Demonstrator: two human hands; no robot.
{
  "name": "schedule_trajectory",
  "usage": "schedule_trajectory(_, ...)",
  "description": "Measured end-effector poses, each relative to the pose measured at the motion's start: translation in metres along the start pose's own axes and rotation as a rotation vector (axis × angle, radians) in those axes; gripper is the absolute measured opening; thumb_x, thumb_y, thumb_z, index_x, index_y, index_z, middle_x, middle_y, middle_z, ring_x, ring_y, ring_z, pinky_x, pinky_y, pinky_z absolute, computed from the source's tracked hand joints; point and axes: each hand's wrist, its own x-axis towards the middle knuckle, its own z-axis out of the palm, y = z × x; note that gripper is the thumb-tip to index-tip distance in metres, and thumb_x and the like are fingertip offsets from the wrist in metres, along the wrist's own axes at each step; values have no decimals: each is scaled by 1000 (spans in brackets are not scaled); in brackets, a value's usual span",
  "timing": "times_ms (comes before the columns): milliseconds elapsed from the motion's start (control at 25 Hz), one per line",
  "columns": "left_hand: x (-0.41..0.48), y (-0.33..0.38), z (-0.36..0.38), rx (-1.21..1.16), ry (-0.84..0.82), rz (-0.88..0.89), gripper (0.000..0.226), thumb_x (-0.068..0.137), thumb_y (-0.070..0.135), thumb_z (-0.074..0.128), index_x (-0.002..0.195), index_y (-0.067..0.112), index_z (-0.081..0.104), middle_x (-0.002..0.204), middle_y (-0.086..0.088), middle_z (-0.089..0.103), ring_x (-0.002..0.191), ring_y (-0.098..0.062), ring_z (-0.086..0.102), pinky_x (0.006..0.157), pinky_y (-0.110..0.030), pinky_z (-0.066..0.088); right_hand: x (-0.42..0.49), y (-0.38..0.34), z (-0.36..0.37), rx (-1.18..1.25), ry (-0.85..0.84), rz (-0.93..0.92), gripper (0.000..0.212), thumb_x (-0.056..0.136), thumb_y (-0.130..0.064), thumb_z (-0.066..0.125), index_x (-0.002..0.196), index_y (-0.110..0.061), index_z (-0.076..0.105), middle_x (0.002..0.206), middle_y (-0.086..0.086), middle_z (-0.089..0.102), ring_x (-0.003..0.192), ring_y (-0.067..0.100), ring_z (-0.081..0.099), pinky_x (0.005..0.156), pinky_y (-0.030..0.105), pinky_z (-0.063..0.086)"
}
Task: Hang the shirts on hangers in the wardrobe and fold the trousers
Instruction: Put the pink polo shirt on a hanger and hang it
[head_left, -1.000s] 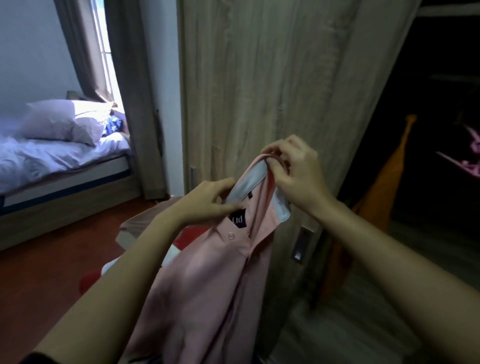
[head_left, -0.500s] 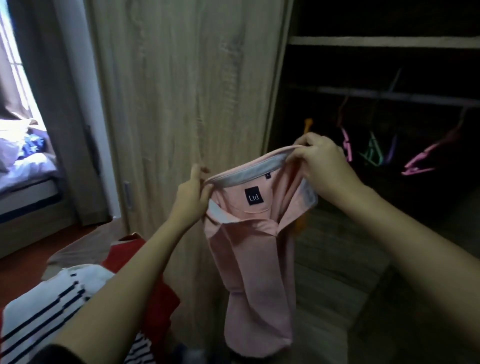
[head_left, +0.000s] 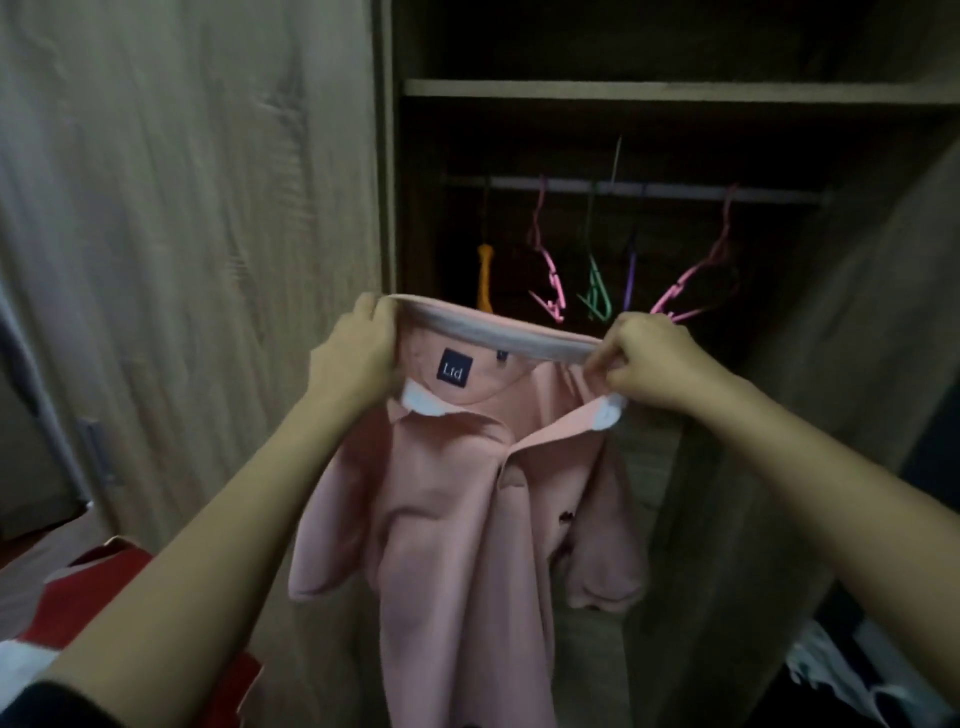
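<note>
The left hand and right hand are each pinching the collar of the pink shirt, which is hanging limp before the open wardrobe; it is looking soft and light, best held at collar or shoulders.

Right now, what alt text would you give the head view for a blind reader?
The left hand and right hand hold a pink shirt up by its collar before an open wardrobe. Pink, green and purple hangers hang on its rail; red clothing lies at lower left.
</note>
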Motion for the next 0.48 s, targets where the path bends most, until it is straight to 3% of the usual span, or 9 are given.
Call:
schedule_trajectory(80, -5, 13, 12, 61, -215, -22, 63, 71, 13, 69, 127, 23, 42, 118, -12, 38, 106, -39, 49, 78, -49, 46, 0, 5, 0, -19, -56, 58, 34, 72, -3, 62, 98, -20, 75, 108, 6, 67, 102, 25, 61, 74, 22, 39)
schedule_trajectory(120, -4, 14, 16, 68, -269, -21, 55, 72, 12, 68, 121, 27, 52, 117, -12, 42, 105, -39, 51, 81, -47, 48, -2, 10, 2, -30, -116, 103, 34, 72, -4, 62, 99, -20, 75, 107, 6, 68, 100, 25, 62, 73, 21, 39)
schedule_trajectory(200, 4, 13, 13, 3, -238, -54, 30, 71, 9, 66, 94, 27, 71, 108, -13, 59, 97, -38, 58, 81, -40, 51, -6, 22, 11, -26, -205, 208, 33, 75, -4, 61, 102, -21, 74, 109, 6, 68, 99, 24, 63, 72, 21, 42)
schedule_trajectory(280, 9, 18, 10, -8, -198, -30, 22, 73, 9, 63, 79, 26, 75, 95, -9, 69, 89, -31, 62, 73, -32, 47, -8, 33, 21, -13, -224, 289, 33, 78, -5, 60, 105, -19, 72, 108, 7, 66, 96, 25, 62, 74, 23, 46)
schedule_trajectory(400, 2, 42, 17, 19, -232, 61, 26, 80, 7, 58, 87, 25, 76, 94, -4, 70, 89, -24, 62, 73, -30, 47, -10, 41, 31, -19, -320, 356, 34, 73, -8, 64, 106, -12, 70, 97, 8, 64, 84, 23, 63, 73, 27, 54)
schedule_trajectory(480, 1, 47, 30, -23, -216, -3, 27, 83, 8, 55, 97, 22, 73, 101, -8, 67, 91, -29, 62, 73, -36, 50, -12, 47, 33, 67, -383, 366, 35, 73, -5, 62, 106, -12, 69, 102, 7, 66, 84, 22, 65, 73, 29, 56)
